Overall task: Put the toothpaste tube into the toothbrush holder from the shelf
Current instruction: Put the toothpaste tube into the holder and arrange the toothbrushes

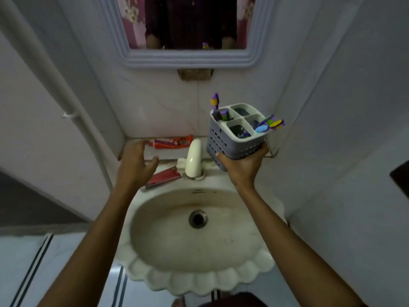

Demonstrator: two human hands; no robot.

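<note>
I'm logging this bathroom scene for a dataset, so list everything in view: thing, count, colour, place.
toothpaste tube: 1, red and white, lying on the shelf against the back wall
second toothpaste tube: 1, red, lying on the sink rim left of the tap
toothbrush holder: 1, grey with white four-compartment top, held above the sink's right side
toothbrushes: several, purple, blue and yellow, in the holder
tap: 1, cream, at the back of the sink
sink: 1, off-white, scalloped rim, centre
mirror: 1, grey-blue frame, on the wall above
left hand: 1, open, near the shelf tube
right hand: 1, gripping the holder from below
</note>
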